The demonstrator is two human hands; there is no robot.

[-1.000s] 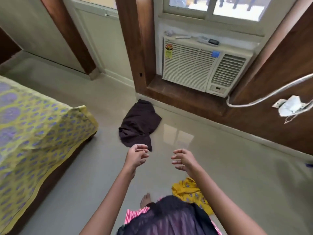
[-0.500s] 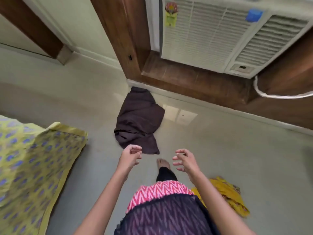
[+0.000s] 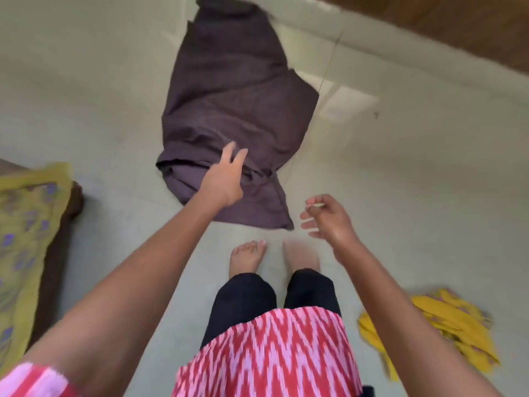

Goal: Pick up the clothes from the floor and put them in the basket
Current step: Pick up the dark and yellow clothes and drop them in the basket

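**Dark cloth on floor, L hand over it**

The dark purple-brown cloth [image 3: 234, 96] lies crumpled on the pale tiled floor [image 3: 86, 96], right in front of my bare feet [image 3: 247, 256], its near corner just beyond my toes. My left hand [image 3: 226, 176] is stretched out over its near end, fingers straight and a bit spread, gripping nothing (can't tell if it's touching the fabric; pic is blurred). My right hand [image 3: 326, 216] hangs in the air beside that near corner, fingers loosely curled, holding nothing. The two hands are apart.

A second piece, the yellow garment [image 3: 446, 330], sits bunched on the floor to my right, well apart from the dark one. To my left is the bed corner w/ a yellow-and-purple patterned sheet [image 3: 25, 224]. A wood panel [image 3: 458, 21] runs along the floor's far edge, top right. The tiles are glossy, w/ a bright reflection next to the cloth.
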